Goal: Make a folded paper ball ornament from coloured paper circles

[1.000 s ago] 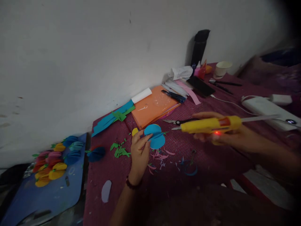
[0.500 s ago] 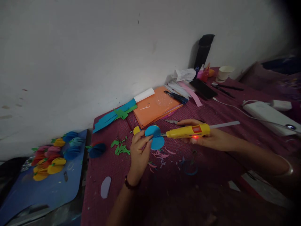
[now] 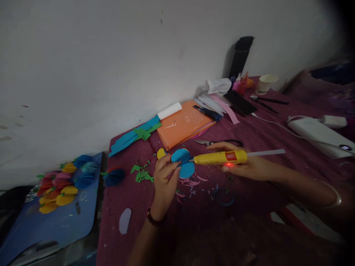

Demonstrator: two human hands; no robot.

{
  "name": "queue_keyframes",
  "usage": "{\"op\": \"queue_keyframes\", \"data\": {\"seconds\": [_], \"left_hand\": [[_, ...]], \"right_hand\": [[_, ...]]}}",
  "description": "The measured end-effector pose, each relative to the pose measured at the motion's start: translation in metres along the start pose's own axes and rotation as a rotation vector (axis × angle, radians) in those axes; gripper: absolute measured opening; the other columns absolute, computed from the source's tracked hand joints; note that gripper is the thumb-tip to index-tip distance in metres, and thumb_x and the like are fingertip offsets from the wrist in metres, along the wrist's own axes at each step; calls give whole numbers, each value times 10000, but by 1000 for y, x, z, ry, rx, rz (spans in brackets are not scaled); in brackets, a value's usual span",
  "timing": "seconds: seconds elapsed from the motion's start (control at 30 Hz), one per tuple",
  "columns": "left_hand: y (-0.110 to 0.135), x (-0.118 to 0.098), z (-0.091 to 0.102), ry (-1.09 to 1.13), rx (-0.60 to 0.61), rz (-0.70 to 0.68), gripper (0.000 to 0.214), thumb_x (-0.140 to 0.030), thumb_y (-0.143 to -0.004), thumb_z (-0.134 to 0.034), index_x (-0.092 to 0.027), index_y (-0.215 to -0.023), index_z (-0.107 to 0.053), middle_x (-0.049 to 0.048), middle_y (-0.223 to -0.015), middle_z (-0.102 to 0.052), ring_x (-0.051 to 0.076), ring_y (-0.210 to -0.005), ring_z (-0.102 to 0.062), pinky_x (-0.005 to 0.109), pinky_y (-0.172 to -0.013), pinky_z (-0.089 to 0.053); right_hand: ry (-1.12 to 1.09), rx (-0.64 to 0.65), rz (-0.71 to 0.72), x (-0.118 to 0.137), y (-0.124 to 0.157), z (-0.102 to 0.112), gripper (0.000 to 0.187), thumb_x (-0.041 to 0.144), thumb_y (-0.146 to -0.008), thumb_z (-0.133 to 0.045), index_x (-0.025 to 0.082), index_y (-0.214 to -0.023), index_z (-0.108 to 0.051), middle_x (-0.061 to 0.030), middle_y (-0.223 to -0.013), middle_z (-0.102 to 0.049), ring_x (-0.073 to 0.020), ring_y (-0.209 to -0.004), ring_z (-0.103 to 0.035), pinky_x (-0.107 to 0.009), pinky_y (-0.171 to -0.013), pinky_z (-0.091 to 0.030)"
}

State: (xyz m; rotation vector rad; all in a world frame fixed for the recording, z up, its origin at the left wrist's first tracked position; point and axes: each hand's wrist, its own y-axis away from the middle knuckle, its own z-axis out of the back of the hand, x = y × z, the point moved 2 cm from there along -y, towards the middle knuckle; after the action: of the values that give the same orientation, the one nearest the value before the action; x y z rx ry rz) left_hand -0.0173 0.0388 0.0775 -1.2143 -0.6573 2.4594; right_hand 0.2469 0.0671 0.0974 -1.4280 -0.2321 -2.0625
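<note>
Pinched in the fingers of my left hand (image 3: pixel 165 181) is a folded blue paper circle (image 3: pixel 186 170), its halves spread apart around a crease. My right hand (image 3: pixel 241 164) is wrapped round a yellow hot glue gun (image 3: pixel 219 157) with a red light glowing on it. A translucent glue stick (image 3: pixel 266 152) sticks out of its back end. The gun's nozzle meets the crease of the blue paper; any glue there is too small to see. Behind my left fingers lies a yellow paper piece (image 3: pixel 161 153). Scissors (image 3: pixel 205 142) rest just beyond my right hand.
Green scraps (image 3: pixel 142 174) and pink clippings (image 3: pixel 190 182) lie around my hands. An orange paper stack (image 3: pixel 183 127) holds a utility knife (image 3: pixel 208 112). Folded paper ornaments (image 3: pixel 66 195) sit on a blue board (image 3: pixel 69 225) at left. A white power bank (image 3: pixel 318 135) and paper cup (image 3: pixel 266 84) stand right.
The glue gun's nozzle has shifted slightly left, further along the crease of the blue paper. My left hand keeps its pinch. More of the scissors' handle shows.
</note>
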Motion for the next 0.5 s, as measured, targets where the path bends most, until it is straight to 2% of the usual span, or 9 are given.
{"op": "queue_keyframes", "data": {"seconds": [0.1, 0.27, 0.5], "left_hand": [[1, 0, 0, -5, 22, -20, 197, -176, -855, -613, -268, -988, -726, 38, -1089, -666, 203, -1082, -577, 399, -947, -449], [1, -2, 1, -11, 39, -38, 206, -164, -857, -609, -265, -996, -722, 39, -1085, -662, 203, -1080, -576, 400, -951, -443], [1, -3, 2, 3, 37, -21, 188, -181, -862, -601, -258, -980, -725, 44, -1090, -666, 207, -1082, -584, 408, -943, -461]], "right_hand": [[11, -18, -4, -4, 2, -1, 547, 346, -818, -654, 251, -1326, -473, -99, -1330, -539, -230, -1141, -584, -354, -926, -510], [-20, -12, -14, -5, 2, -1, 525, 347, -816, -653, 254, -1305, -485, -91, -1292, -558, -213, -1053, -620, -314, -840, -542], [-23, -35, 3, -9, 3, 1, 487, 323, -825, -643, 265, -1282, -486, -76, -1270, -559, -219, -1092, -597, -323, -876, -532]]}}
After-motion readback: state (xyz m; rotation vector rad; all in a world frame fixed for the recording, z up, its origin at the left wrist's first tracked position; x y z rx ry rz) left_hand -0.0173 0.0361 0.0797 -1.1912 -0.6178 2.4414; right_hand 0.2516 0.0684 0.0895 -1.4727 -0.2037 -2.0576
